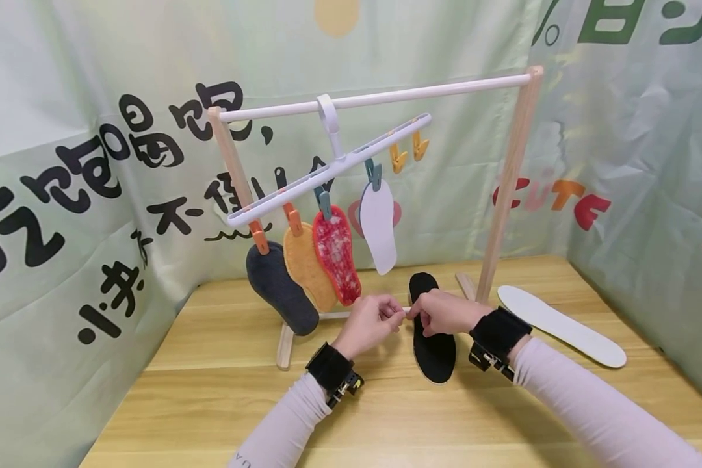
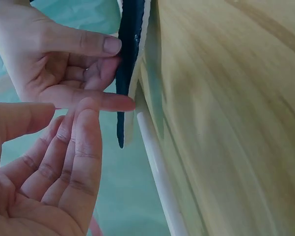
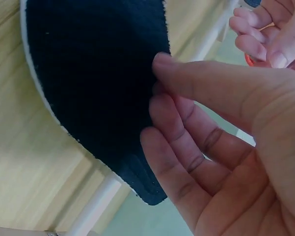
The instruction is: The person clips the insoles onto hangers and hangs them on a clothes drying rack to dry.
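A black insole [image 1: 435, 356] with a pale edge lies over the rack's low white bar on the wooden table. My right hand [image 1: 449, 312] pinches its side edge between thumb and fingers, plainest in the right wrist view. Just left of it is my left hand [image 1: 371, 323], bare of any object; its thumb and fingers stand apart in the left wrist view. Above hangs a lavender clip hanger [image 1: 304, 190], bearing a dark grey insole [image 1: 282, 286], a yellow insole [image 1: 307, 265], a red patterned insole [image 1: 336, 253] and a white insole [image 1: 379, 224] on clips.
A wooden rack post [image 1: 511, 175] rises at the right, with a white top rail [image 1: 433, 92] carrying the hanger. Two yellow clips [image 1: 408, 151] hang at the hanger's far end, holding nothing. Another white insole [image 1: 561, 327] lies on the table at the right. Printed cloth surrounds the table.
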Demonstrator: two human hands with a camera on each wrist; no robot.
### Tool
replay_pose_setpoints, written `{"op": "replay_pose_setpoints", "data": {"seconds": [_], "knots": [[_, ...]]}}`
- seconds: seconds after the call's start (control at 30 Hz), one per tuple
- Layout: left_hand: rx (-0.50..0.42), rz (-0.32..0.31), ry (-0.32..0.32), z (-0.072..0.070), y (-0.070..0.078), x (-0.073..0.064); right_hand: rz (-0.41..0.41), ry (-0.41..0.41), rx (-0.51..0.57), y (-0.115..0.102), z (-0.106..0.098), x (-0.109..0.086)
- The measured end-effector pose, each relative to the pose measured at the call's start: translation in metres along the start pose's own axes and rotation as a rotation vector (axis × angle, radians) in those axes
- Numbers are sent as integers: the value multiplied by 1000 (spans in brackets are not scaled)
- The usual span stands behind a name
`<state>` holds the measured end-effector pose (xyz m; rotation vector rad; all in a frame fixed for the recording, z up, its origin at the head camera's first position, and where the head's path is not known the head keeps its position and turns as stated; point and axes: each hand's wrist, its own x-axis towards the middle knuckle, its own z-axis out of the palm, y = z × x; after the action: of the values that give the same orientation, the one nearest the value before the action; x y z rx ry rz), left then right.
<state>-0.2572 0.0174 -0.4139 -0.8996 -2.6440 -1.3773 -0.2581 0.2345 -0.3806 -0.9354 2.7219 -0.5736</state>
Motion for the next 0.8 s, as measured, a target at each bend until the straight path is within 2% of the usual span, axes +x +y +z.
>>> {"op": "replay_pose_setpoints", "data": {"seconds": [0.23, 0.43, 0.8], "knots": [[95, 18, -21, 3, -2, 0, -30, -7, -26, -1, 3, 1], [89, 9, -54, 5, -3, -1, -49, 0, -87, -1, 6, 4], [101, 9, -68, 5, -5, -1, -89, 44, -164, -2, 10, 12]]}}
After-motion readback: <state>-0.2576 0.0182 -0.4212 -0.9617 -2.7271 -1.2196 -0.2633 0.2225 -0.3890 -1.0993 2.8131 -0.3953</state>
